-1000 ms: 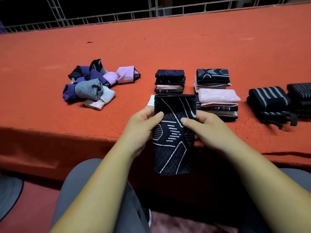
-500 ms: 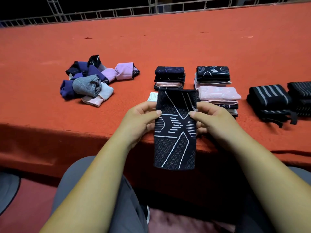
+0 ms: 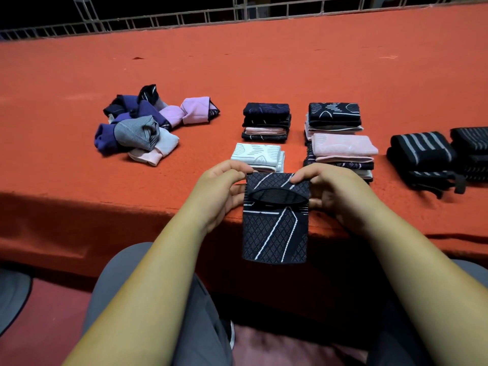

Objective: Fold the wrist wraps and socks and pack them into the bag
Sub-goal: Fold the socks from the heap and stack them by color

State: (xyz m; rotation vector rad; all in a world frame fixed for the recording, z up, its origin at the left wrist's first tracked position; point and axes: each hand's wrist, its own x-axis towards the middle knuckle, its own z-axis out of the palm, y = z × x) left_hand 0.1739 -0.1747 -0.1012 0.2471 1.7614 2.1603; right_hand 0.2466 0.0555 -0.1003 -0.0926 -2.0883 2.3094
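A dark navy sock with white lines (image 3: 274, 233) hangs over the table's front edge, its top part bent down toward me. My left hand (image 3: 221, 191) pinches its upper left corner and my right hand (image 3: 332, 191) pinches its upper right corner. Just behind the hands lies a folded white sock (image 3: 257, 154). Three stacks of folded socks stand further back: dark over pink (image 3: 266, 122), dark over white (image 3: 334, 116), and a pink-topped one (image 3: 343, 149). A heap of rolled purple, grey and pink socks (image 3: 148, 125) lies at the left. Black striped wrist wraps (image 3: 422, 157) sit at the right.
The table wears an orange-red cloth (image 3: 264, 62) that drops over the front edge. A metal railing (image 3: 237, 14) runs along the far side. My grey-trousered legs (image 3: 158, 313) are below the table edge. No bag is in view.
The sock's upper half has been bent down toward me, so the sock looks shorter. Both hands moved from its sides up to the top corners. The white sock behind is now uncovered.
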